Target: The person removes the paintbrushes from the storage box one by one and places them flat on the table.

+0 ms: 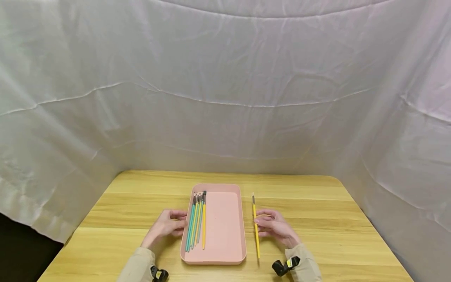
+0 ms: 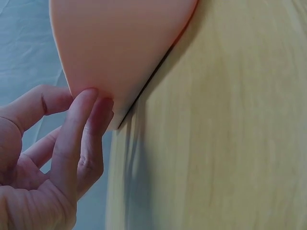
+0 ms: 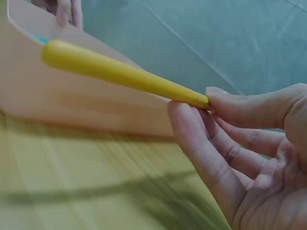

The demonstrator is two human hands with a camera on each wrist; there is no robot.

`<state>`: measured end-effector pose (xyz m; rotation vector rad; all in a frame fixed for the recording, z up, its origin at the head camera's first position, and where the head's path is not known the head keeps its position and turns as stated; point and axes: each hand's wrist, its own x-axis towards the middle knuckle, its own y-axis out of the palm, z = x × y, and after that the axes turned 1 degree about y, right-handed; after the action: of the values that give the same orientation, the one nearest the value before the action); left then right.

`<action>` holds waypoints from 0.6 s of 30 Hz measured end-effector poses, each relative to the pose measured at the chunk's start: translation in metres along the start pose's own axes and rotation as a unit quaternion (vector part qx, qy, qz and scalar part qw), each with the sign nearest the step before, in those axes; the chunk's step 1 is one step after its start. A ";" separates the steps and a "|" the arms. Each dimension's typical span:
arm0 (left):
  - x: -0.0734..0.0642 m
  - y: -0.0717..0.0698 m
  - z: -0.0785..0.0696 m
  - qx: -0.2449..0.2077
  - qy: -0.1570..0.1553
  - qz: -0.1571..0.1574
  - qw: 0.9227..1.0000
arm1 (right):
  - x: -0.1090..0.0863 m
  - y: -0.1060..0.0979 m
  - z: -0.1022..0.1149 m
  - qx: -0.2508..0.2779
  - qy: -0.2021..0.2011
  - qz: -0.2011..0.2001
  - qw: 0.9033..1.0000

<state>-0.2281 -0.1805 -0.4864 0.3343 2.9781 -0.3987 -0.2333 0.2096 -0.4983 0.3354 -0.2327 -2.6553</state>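
A pink tray [image 1: 222, 227] lies lengthwise on the wooden table, with several paintbrushes [image 1: 197, 221] side by side along its left part. Their handles are teal and yellow, bristle ends pointing away from me. My left hand [image 1: 168, 226] is at the tray's left wall; in the left wrist view its fingers [image 2: 81, 120] press the outer wall and one fingertip is hidden behind the rim. Right of the tray, my right hand [image 1: 276, 227] pinches a yellow-handled paintbrush [image 1: 256, 231] between thumb and fingertips, bristles away from me. The right wrist view shows its rounded handle end [image 3: 57, 53] close up.
The wooden table [image 1: 317, 219] extends around the tray on both sides. A pale fabric curtain [image 1: 225, 133] hangs behind the table and along its sides. Each sleeved wrist carries a small black camera [image 1: 286, 266].
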 end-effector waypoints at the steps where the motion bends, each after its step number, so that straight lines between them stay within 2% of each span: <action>1: 0.000 0.000 0.000 -0.001 -0.001 0.000 1.000 | -0.001 -0.003 -0.001 -0.009 0.004 -0.006 1.000; 10: -0.001 0.000 0.000 0.001 -0.006 0.003 1.000 | -0.002 -0.015 -0.004 -0.101 0.038 -0.062 0.992; 18: -0.002 -0.002 0.000 -0.011 0.002 0.010 1.000 | 0.001 -0.017 -0.007 -0.123 0.049 -0.106 0.985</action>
<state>-0.2263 -0.1828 -0.4853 0.3638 2.9777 -0.3624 -0.2396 0.2230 -0.5085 0.4293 0.1715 -2.8252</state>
